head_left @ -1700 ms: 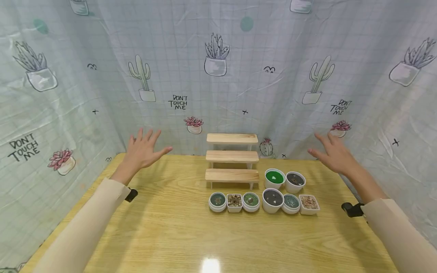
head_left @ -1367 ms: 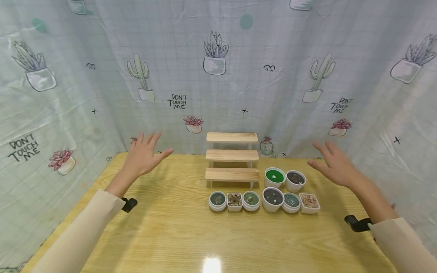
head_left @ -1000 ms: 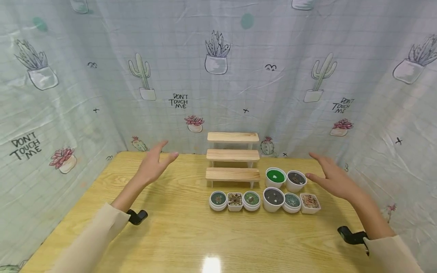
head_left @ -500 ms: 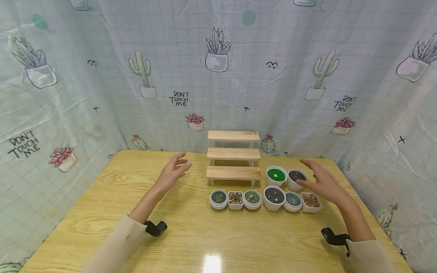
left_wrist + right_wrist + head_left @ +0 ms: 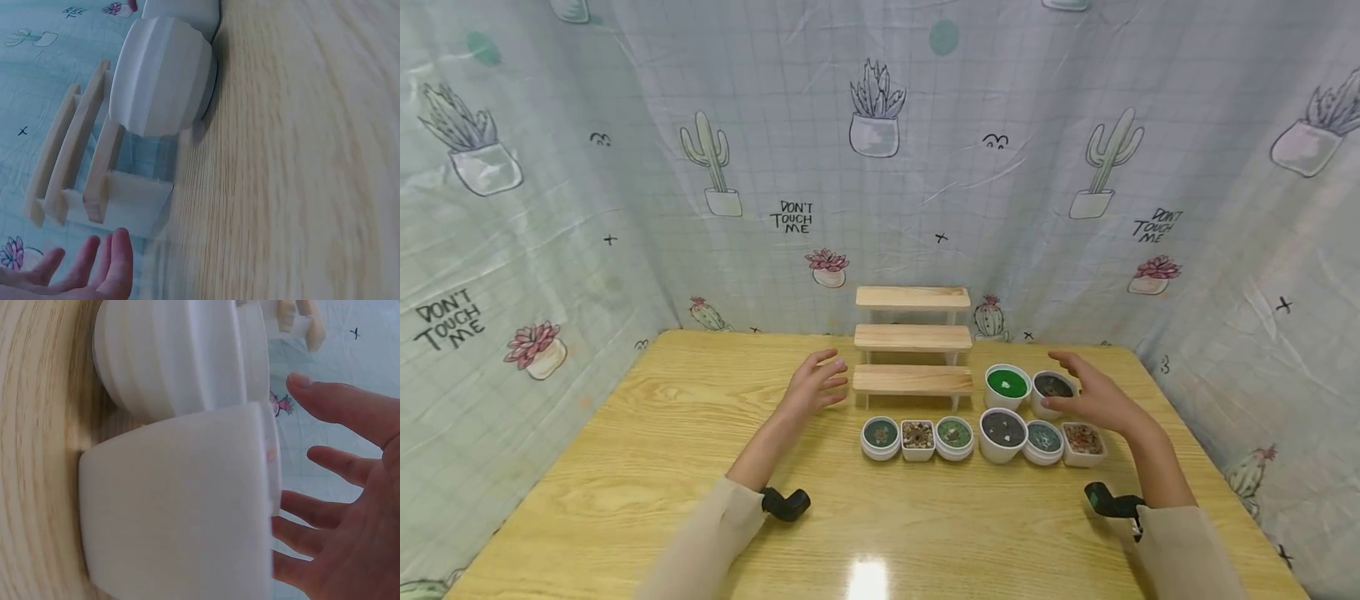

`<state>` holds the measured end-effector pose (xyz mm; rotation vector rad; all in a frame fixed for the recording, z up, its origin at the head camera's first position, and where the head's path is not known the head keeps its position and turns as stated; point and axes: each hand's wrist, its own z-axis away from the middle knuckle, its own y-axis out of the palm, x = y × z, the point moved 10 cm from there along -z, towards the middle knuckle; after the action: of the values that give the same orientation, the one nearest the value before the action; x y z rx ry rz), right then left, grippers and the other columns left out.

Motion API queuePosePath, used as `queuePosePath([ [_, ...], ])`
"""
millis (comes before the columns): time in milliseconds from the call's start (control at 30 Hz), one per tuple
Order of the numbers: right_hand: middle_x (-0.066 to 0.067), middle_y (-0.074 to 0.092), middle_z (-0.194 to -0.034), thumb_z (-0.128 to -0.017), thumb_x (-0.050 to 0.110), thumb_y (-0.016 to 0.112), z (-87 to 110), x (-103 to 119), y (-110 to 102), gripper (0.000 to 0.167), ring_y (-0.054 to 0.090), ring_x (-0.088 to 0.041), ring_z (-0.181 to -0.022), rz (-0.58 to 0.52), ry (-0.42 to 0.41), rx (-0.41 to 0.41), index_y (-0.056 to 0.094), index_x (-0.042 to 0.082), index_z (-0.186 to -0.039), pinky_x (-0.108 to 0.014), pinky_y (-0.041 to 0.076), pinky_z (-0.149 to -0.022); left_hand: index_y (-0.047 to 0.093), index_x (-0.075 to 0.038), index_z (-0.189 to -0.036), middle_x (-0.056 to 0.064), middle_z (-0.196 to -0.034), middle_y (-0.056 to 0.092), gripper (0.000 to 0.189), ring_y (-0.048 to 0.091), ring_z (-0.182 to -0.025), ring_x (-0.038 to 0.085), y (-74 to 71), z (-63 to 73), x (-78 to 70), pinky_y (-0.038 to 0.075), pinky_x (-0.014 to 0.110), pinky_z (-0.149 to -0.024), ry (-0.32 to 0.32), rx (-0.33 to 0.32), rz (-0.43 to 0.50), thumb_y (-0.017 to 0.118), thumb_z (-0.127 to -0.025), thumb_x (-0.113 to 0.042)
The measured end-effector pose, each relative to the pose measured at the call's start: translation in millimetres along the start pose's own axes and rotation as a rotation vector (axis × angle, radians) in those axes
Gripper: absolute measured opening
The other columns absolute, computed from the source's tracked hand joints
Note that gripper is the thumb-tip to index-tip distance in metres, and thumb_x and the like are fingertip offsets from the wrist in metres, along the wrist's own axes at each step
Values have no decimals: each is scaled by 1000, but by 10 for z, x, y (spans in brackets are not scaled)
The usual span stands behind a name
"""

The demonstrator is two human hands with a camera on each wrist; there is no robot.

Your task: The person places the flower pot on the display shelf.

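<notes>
While hovering spread-fingered with right hand (image 5: 1097,402) near rear dark pot (image 5: 1051,384), and with fingers of left hand (image 5: 812,385) slightly parted beside wooden stand (image 5: 913,337), approach slowly; avoid bumping square pot (image 5: 1083,442).

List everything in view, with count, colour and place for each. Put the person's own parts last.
Table: 1, yellowish wood, under everything
Curtain: 1, pale blue-grey with plant prints, back and both sides
Tiered stand: 1, pale wood and white, back middle
Green-filled tall pot: 1, white, right of the stand
Dark-filled tall pots: 2, white, one in the front row, one behind
Low round pots: 3, white, front row, first, third and fifth from left
Square pots: 2, white, front row, second and last
Wrist devices: 2, black, one per wrist
Sleeves: 2, cream, forearms
Left grip: 1, bare, left of the stand
Right grip: 1, bare, by the rear dark-filled pot
</notes>
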<state>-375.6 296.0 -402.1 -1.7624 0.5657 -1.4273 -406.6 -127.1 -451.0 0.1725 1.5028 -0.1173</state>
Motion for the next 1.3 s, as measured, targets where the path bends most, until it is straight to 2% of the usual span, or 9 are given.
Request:
queuePosePath([
  [167,-38,29,-159,-93,30,78,9,-111,19,89,28,-62,-144,-41,26,11,27,-1,-159,-77,39,-108,27,-7,-162,24,-157,41,76,46,-143,45,106,-117,136,47,55,-116,-52,18,7,63,-103,-40],
  [333,-38,30,-158,-93,29,78,-16,-204,98,88,31,-62,-143,-85,35,20,27,0,-159,-78,36,-109,29,-9,-161,23,-156,42,75,48,-142,43,146,-157,266,48,51,-115,-81,33,35,66,-102,-37],
  [433,-37,30,-158,-93,28,78,-30,-217,137,88,31,-63,-142,-106,33,19,27,0,-159,-79,34,-109,30,-10,-161,24,-153,44,72,55,-135,39,161,-159,308,52,49,-111,-75,49,28,66,-102,-33],
  [567,-36,30,-159,-93,29,78,-42,-240,161,88,33,-61,-142,-117,47,17,27,1,-159,-78,36,-109,31,-9,-161,25,-146,46,72,63,-118,29,188,-162,338,58,42,-102,-56,77,3,68,-101,-25],
  [767,-36,29,-159,-94,28,77,-40,-331,193,89,35,-61,-141,-136,74,15,24,0,-160,-74,40,-108,29,-9,-161,20,-130,56,75,69,-101,22,238,-163,369,61,34,-92,-32,149,30,70,-99,-13],
  [1033,-35,37,-155,-94,32,77,-28,-415,247,88,42,-56,-138,-137,106,5,27,-4,-158,-69,44,-107,29,-9,-162,8,-112,64,75,68,-94,15,230,-155,376,61,29,-84,21,182,-40,70,-99,-11],
  [1300,-33,41,-152,-94,35,76,-31,-423,188,87,46,-53,-134,-128,122,-18,30,-4,-156,-66,47,-105,30,-7,-162,0,-106,63,74,69,-88,10,215,-175,372,62,26,-78,15,163,-1,68,-99,-6],
])
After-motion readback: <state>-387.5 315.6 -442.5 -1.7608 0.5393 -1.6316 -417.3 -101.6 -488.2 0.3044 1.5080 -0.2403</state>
